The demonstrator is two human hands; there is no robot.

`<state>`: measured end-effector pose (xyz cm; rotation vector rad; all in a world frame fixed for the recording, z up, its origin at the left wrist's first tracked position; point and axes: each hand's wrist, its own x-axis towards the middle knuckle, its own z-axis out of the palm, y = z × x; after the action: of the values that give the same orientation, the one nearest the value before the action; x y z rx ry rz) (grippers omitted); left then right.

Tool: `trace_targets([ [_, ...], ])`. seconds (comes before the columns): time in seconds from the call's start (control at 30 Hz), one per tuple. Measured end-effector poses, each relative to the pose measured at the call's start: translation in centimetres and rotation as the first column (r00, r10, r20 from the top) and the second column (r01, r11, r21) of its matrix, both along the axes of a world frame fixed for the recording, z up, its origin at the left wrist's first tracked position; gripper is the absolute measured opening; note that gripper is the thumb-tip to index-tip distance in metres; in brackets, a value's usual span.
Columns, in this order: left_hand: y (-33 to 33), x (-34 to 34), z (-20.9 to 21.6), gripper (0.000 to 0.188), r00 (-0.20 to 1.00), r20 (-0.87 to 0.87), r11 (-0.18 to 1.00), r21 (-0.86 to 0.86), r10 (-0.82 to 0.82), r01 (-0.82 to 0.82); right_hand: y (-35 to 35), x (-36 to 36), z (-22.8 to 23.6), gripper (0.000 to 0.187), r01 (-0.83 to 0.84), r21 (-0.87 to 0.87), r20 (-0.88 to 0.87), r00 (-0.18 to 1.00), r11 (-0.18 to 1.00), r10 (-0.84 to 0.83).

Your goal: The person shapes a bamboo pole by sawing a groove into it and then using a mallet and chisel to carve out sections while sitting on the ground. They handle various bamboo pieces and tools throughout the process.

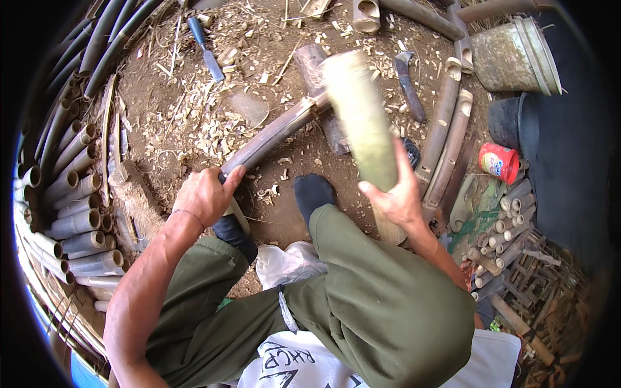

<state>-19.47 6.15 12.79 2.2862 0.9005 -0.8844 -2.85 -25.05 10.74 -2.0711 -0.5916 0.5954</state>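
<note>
A brown bamboo pole [275,134] slants across a short log [312,68] on the ground, its far end hidden behind a thick pale club-like piece [359,116]. The left hand [206,196] is wrapped closed round the pole's near end and covers it. The right hand [394,197] is curled about the lower part of the pale piece, thumb showing, the other fingers mostly out of sight behind it; motion blurs that piece, so its outline and grain are hard to read. A pale strip below the right hand may or may not belong to it. Near that hand, a dark rounded object [411,152] is partly covered and unclear.

Pale chips litter the brown earth floor [152,107], with a blue-handled chisel [206,50] and a hooked knife [407,87] lying beyond the log. Bamboo lengths [81,204] are stacked at the left, cut off by the dark rim; a dirty whitish bucket [508,58] and a red tub [498,161] sit at the right
</note>
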Motion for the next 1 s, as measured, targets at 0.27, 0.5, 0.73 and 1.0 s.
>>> trace_targets([
  [0.27, 0.1, 0.8, 1.0, 0.073, 1.000, -0.005, 1.000, -0.024, -0.003, 0.003, 0.0, -0.6, -1.5, 0.093, -0.084, -0.246, 0.138, 0.983, 0.966, 0.121],
  [0.5, -0.2, 0.5, 1.8, 0.071, 1.000, 0.010, 0.999, 0.045, -0.014, 0.014, 0.9, 0.6, 1.7, 0.085, 0.163, 0.450, 0.062, 0.975, 0.878, -0.213],
  [0.73, -0.4, 1.2, 3.2, 0.072, 0.999, -0.025, 0.996, 0.082, -0.029, 0.031, -0.3, -1.1, -2.7, 0.101, -0.107, -0.135, 0.128, 0.984, 0.985, 0.124],
  [1.0, -0.2, 2.0, 3.5, 0.072, 0.996, -0.052, 0.993, 0.088, -0.068, 0.073, 0.1, -2.0, -1.1, 0.090, 0.098, 0.199, 0.185, 0.973, 0.975, -0.135],
])
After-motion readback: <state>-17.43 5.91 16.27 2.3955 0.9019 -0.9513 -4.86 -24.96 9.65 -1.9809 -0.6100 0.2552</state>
